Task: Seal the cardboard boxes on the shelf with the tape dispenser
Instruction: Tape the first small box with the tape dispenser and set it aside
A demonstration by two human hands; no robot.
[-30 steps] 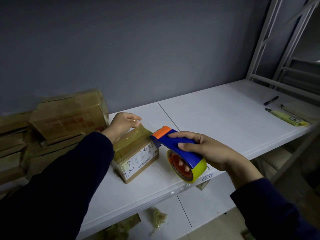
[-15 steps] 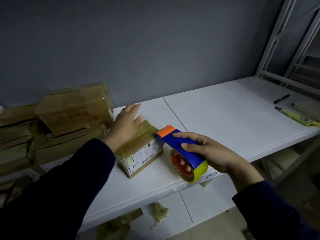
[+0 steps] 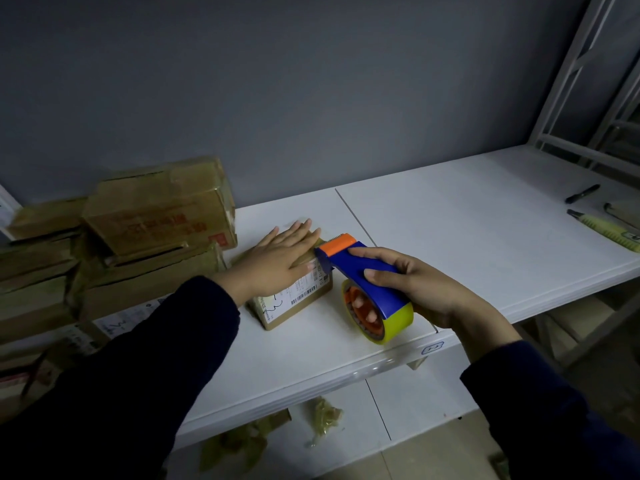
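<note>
Since a second ago the left hand [image 3: 277, 261] has uncurled from the far edge of the small brown cardboard box [image 3: 298, 304]. It now lies flat on the box's top, its grip spread, fingers straight and pressing down. The blue tape dispenser [image 3: 367, 282] has come closer, so its orange head touches the box's upper right edge.

The box sits near the front of the white shelf [image 3: 467, 237], just right of a stack of larger cardboard boxes [image 3: 156, 216]. The hand hides most of its top, which is glossy with yellowish tape. A white barcode label on its near face is too small to read, and the black handwritten marks beside it cannot be made out.

The right hand [image 3: 426, 289] has its grip curled round the dispenser's handle. Its fingertips show through the orange hub of the yellowish tape roll.

Red printing on the stack's top box is blurred beyond reading. A small blue-outlined tag [image 3: 432, 348] on the shelf's front lip is illegible. At the far right lie a black marker [image 3: 581, 194] and a yellow-green utility knife [image 3: 606, 230], the knife cut off by the frame edge. Crumpled tape scraps [image 3: 323, 415] lie dimly on the lower shelf.
</note>
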